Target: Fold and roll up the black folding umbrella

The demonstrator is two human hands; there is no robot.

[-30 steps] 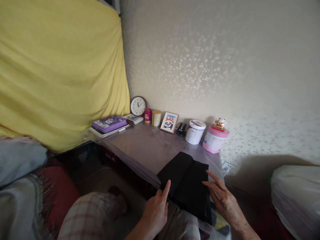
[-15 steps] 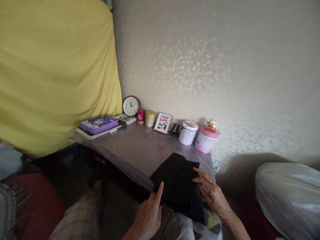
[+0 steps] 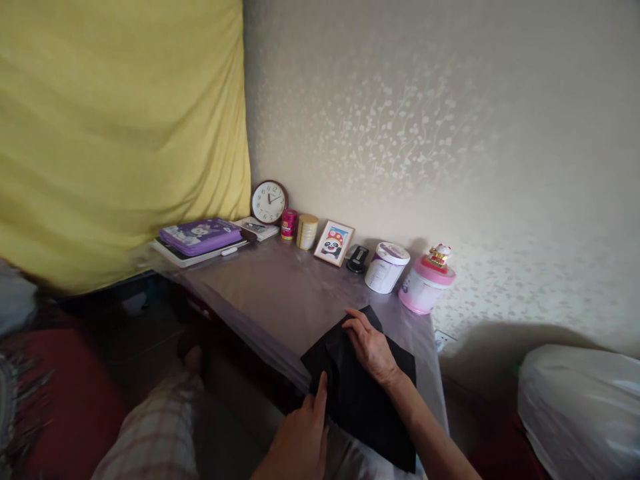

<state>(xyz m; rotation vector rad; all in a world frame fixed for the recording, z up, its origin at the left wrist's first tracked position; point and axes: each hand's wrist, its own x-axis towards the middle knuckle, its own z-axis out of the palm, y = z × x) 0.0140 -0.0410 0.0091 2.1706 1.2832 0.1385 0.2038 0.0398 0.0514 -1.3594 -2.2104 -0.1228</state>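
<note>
A black sheet (image 3: 377,400), folded in layers like a booklet, lies at the near corner of the table, partly over my lap; its exact kind is not clear. My left hand (image 3: 300,433) holds its near left edge, the index finger stretched along the top and the other fingers curled and partly hidden. Across the upper part reaches my right hand (image 3: 370,347), its fingers bent together over a raised layer; the thumb is hidden. My right forearm covers part of the sheet's right side.
Along the wall stand a clock (image 3: 270,202), a pink can (image 3: 289,225), a yellow-lidded jar (image 3: 307,233), a panda picture frame (image 3: 334,244), a black object (image 3: 357,260), a white tub (image 3: 387,270) and a pink tub (image 3: 425,287) with a figurine. A purple case (image 3: 200,235) lies at the left.
My right hand has moved left from the sheet's right edge to its upper middle, bringing a layer over. My left hand stays at the near left edge. The view has shifted slightly.
</note>
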